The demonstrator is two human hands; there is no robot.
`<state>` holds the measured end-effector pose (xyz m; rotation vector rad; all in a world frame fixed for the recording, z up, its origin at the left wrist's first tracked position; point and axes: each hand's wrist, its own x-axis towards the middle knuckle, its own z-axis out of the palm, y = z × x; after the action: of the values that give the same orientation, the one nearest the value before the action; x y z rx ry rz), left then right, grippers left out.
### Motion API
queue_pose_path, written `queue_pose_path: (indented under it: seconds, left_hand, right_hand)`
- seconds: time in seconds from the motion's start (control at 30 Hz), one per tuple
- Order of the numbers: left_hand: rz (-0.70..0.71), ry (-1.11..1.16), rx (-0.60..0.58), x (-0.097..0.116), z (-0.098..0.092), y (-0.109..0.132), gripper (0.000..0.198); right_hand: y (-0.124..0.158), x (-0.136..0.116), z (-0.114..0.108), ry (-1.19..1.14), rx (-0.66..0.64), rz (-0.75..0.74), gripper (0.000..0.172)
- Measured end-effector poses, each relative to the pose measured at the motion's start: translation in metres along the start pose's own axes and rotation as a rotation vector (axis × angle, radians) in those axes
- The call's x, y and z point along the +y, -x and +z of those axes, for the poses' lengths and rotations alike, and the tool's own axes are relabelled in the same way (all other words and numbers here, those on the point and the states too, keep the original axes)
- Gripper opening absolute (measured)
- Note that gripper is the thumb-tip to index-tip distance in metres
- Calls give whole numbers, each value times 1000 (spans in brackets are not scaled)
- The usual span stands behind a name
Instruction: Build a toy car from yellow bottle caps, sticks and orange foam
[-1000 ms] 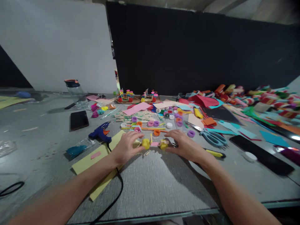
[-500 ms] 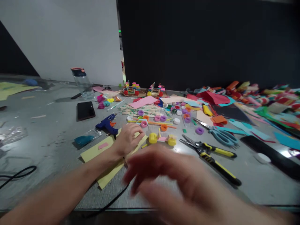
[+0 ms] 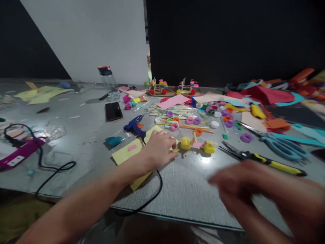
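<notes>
My left hand (image 3: 159,149) reaches over a yellow paper sheet (image 3: 127,153), thumb and fingertips closed on a small yellow stick (image 3: 176,150). Just right of those fingertips sits a small assembly with two yellow bottle caps (image 3: 185,143), a pink strip between them and a short stick standing up. My right hand (image 3: 254,193), smeared by motion, hovers at the lower right in front of yellow-and-black cutters (image 3: 269,162); its fingers curve, and whether they hold anything cannot be made out. A blue glue gun (image 3: 135,126) lies beyond the yellow sheet.
Blue-handled scissors (image 3: 284,146), loose bottle caps (image 3: 198,131) and a bundle of wooden sticks (image 3: 157,111) lie further back. A phone (image 3: 113,111) and a water bottle (image 3: 109,83) are at the left. A black cable (image 3: 159,189) crosses the table's front edge. Two small stick models (image 3: 158,87) stand behind.
My left hand has moved right, off the middle of the yellow sheet, to the small yellow stick. My right hand has swung right, away from the left hand. The view has turned left.
</notes>
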<state>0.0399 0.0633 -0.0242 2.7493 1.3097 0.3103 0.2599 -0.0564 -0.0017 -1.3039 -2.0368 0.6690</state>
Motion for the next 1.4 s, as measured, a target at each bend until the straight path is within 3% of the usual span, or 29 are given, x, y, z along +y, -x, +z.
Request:
queue_pose_path:
  seconds: [0.07,0.17,0.3,0.47,0.63,0.8,0.9,1.03,1.2,1.33,1.4]
  left_hand:
    - [11,21,10,2,3,-1,17]
    - [14,32,26,2,8,-4,13]
    - [18,37,46,0,13,-5,10]
    - [17,51,99,-6,4,-4,10]
    - [-104,40,233,-26,-22,-10,10]
    - [-203,99,337,-60,-27,-16,12]
    - [-218,217,397,-70,-23,-17,21]
    - [-188,487,455,-58,-25,-15,20]
    - [-72,851,380,-26,-31,-12,31]
    - [10,1044,365,-13,-34,-7,34]
    - [45,1099,356,-10,-37,-3,35]
  right_hand:
    - [-14,21,-15,375,23,-172,16]
    - [-38,39,-5,687,-119,-259,22]
    - [-62,50,19,799,-201,-242,20]
    - [-66,54,24,815,-209,-273,17]
    - [-74,32,28,800,-183,-338,13]
    - [-131,0,16,795,-28,-293,13]
    - [-153,-3,2,767,78,-213,15]
    - [-137,10,-4,664,103,-178,19]
    - [-96,26,-6,455,90,-189,16]
    - [-94,16,-2,254,157,-158,23]
    - [-99,4,4,74,64,-129,31]
